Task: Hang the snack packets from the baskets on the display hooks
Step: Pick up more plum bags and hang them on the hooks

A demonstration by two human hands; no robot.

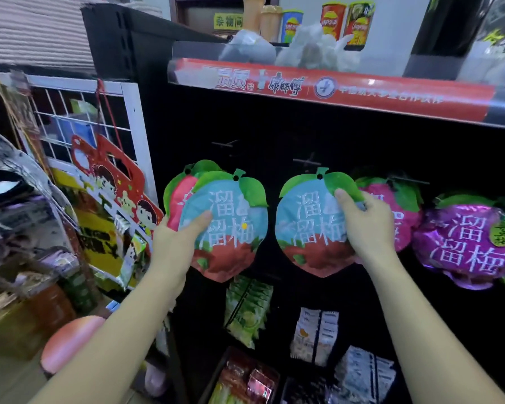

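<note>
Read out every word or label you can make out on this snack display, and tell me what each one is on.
"溜溜梅": on the left blue packet, the right blue packet and the purple packet.
"康师傅": on the red shelf strip; its other white text is too blurred to read.
"杂物间": on the yellow sign.
Logos on the chip cans: too blurred to read.
Print on the white packets lower down: too small to read.

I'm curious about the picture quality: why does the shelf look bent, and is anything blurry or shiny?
Head view: the wide-angle lens bows the red shelf strip, whose text is blurred; glare glints on the purple packet; the board behind is nearly black.
</note>
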